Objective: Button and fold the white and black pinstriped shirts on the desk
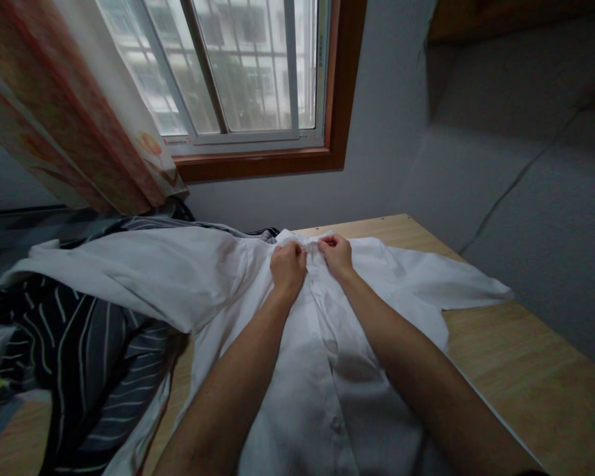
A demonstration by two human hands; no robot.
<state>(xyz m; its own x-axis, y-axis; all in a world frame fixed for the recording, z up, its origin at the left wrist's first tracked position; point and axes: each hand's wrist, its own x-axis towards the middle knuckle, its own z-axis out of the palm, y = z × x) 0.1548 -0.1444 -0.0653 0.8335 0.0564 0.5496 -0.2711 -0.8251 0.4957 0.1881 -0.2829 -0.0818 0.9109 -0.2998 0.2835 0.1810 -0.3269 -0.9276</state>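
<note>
A white button-up shirt (297,370) lies spread front side up, its collar at the far end and its sleeves stretched out to both sides. My left hand (288,268) is closed on the left side of the collar. Just to its right, my right hand (336,254) pinches the collar's other side, thumb and fingers together. The two hands are a small gap apart. Down the shirt's middle runs the button placket, with a fold of cloth gaping below my hands. Fingertips partly hide the collar fabric they grip.
Dark striped cloth (94,357) lies bunched on the left, partly under the shirt's left sleeve. The wooden table (520,357) shows on the right, bordering a grey wall (525,198). A window (248,73) and a flowered curtain (74,106) stand behind.
</note>
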